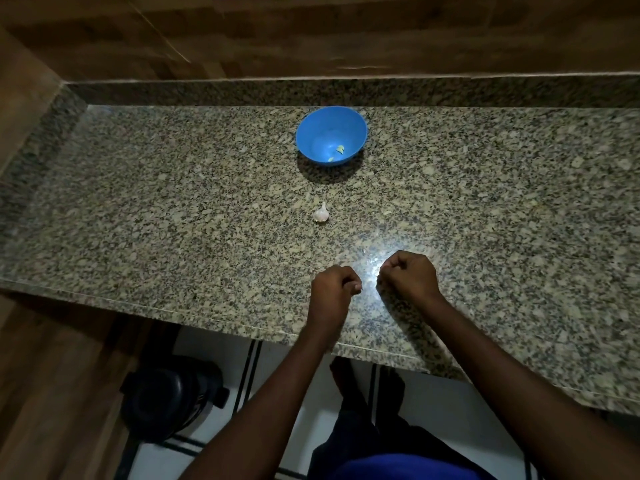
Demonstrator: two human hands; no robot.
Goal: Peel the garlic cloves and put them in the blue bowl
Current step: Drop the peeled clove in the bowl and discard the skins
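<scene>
The peeling looks to be under way rather than finished: the blue bowl (331, 135) sits toward the far middle of the bench (502, 209) and already holds 2 small pale-yellow bits against its near inner wall, probably peeled cloves, though they are too small to be sure. A garlic piece (321, 213), white-skinned with a pointed tip, lies alone on the bench between the bowl and the hands, apart from both.

Both hands rest near the near edge of the bench, close together but not touching. The left hand (334, 289) is clenched, fingers curled under and thumb tucked against them; nothing shows inside it. The right hand (408, 277) is likewise curled into a loose fist, knuckles up, with its underside on or just above the bench. Whether either fist hides a scrap of skin or a clove cannot be told from this view.

As a judgement, the next move is to reach forward to the garlic piece, pinch it between thumb and fingertips, and work the papery skin loose with the other hand. The piece is small and light, so it could skid on the polished stone.
</scene>
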